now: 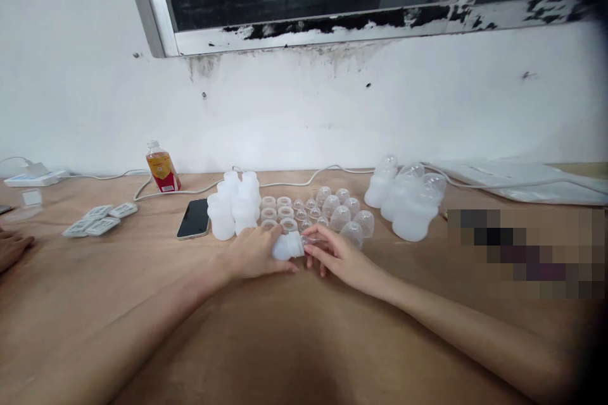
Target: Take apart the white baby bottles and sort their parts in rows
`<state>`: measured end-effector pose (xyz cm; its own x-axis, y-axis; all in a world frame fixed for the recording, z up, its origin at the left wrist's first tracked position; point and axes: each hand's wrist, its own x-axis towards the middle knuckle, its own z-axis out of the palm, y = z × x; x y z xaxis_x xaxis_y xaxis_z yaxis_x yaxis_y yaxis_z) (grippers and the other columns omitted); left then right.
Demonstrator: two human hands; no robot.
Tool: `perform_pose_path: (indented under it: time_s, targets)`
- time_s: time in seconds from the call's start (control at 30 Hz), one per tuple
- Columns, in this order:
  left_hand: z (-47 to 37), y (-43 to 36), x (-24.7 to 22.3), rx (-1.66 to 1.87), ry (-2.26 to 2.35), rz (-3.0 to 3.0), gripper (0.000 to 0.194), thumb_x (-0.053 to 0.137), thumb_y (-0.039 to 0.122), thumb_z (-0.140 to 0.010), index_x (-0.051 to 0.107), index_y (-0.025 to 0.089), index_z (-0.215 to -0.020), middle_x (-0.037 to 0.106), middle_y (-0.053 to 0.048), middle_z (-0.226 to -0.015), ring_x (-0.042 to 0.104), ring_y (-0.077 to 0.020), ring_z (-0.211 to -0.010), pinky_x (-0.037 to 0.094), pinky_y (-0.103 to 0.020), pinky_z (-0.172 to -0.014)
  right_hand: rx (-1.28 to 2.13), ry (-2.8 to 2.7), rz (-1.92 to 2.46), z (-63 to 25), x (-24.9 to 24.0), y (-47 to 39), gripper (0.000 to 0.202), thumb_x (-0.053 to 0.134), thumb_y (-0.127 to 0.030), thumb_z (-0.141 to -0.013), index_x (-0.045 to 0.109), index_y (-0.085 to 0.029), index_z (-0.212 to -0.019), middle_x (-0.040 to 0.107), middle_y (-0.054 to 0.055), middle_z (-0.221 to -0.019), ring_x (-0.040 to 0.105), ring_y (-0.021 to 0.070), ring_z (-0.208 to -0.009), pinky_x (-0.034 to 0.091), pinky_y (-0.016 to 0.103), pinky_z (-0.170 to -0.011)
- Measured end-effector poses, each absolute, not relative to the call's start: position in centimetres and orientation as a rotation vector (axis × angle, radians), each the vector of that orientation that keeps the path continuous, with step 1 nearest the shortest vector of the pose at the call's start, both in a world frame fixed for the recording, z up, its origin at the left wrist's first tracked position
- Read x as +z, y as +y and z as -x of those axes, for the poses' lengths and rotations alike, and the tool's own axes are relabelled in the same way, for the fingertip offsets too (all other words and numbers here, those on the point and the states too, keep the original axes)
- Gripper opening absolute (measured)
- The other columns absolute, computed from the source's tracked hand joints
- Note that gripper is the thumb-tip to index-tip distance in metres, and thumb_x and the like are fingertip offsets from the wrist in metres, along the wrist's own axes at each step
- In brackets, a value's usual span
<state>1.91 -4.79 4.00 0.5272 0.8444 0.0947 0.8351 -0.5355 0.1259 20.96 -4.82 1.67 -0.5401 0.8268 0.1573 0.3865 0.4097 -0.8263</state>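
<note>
My left hand [254, 252] is wrapped round a frosted white baby bottle [284, 247], which lies tilted with its collar end to the right. At that end the fingers of my right hand [330, 250] pinch a small clear piece that looks like a bottle nipple [306, 240], partly hidden by the fingers. Just behind my hands are rows of white collar rings [269, 201], small clear nipples [299, 204] and clear dome caps [341, 218]. Several uncapped bottles [221, 215] stand in a cluster beyond my left hand.
Capped bottles [412, 218] stand at the right. A phone [194, 218], a drink bottle [163, 168] and small white packs [102, 226] sit to the left. A white cable [332, 166] runs along the wall. Another person's hand [13, 247] rests at the far left edge.
</note>
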Motion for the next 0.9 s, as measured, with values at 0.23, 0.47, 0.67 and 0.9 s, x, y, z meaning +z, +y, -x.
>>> perform_pose_path:
  time_s: [0.23, 0.47, 0.67, 0.9]
  targets:
    - [0.7, -5.6, 8.4, 0.008, 1.082, -2.583, 0.050, 0.053, 0.059, -0.060, 0.052, 0.021, -0.093, 0.049, -0.002, -0.095, 0.050, -0.0183, -0.085, 0.038, -0.026, -0.073, 0.393, -2.230, 0.887, -22.2, 2.0, -5.5, 0.020, 0.040, -0.023, -0.079, 0.041, -0.019, -0.099, 0.055, 0.005, -0.084, 0.052, 0.0123, -0.068, 0.042, 0.024, -0.059]
    - [5.6, -6.0, 14.8, 0.038, 1.322, -2.446, 0.045, 0.057, 0.046, -0.062, 0.049, 0.021, -0.098, 0.052, -0.001, -0.095, 0.049, -0.0179, -0.087, 0.036, -0.023, -0.070, 0.358, -2.481, 1.104, -21.5, 1.9, -5.9, 0.013, 0.045, -0.019, -0.069, 0.038, -0.020, -0.080, 0.047, -0.004, -0.060, 0.038, 0.0076, -0.047, 0.030, 0.020, -0.046]
    - [8.0, -5.5, 15.8, -0.070, 1.637, -2.414, 0.039, 0.057, 0.045, -0.060, 0.050, 0.021, -0.091, 0.054, -0.001, -0.089, 0.050, -0.0182, -0.083, 0.035, -0.022, -0.064, 0.289, -2.569, 1.096, -21.2, 1.9, -5.7, 0.010, 0.040, -0.012, -0.066, 0.036, -0.019, -0.070, 0.047, -0.003, -0.059, 0.038, 0.0085, -0.051, 0.027, 0.020, -0.050]
    - [7.7, -4.1, 13.4, -0.246, 1.855, -2.427, 0.045, 0.057, 0.049, -0.055, 0.046, 0.019, -0.088, 0.053, -0.004, -0.085, 0.050, -0.0195, -0.073, 0.034, -0.024, -0.056, 0.299, -2.544, 1.100, -21.4, 1.3, -5.9, 0.010, 0.038, -0.012, -0.067, 0.035, -0.020, -0.071, 0.046, -0.004, -0.059, 0.038, 0.0088, -0.052, 0.027, 0.020, -0.051]
